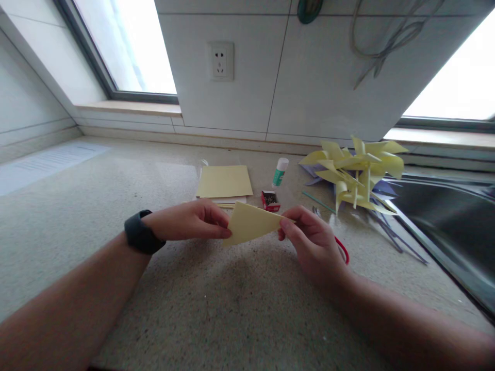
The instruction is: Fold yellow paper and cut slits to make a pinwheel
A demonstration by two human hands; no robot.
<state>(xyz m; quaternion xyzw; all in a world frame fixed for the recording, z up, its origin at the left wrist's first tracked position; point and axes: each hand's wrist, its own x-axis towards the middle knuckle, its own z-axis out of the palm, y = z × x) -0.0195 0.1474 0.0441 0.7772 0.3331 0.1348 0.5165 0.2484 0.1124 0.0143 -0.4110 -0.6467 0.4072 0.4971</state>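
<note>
Left hand (pixel 193 220) and right hand (pixel 309 239) pinch folded paper (pixel 253 223) by opposite corners; uneven pull risks skewed crease.

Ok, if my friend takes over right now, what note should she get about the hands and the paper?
Left hand pinches the left corner of the folded yellow paper; right hand pinches its right tip, above the counter.
Paper stack, glue stick and small red box lie behind it.
Done: finished yellow pinwheels lie to the right by the sink.
Left: this sheet is only folded into a triangle.
</note>
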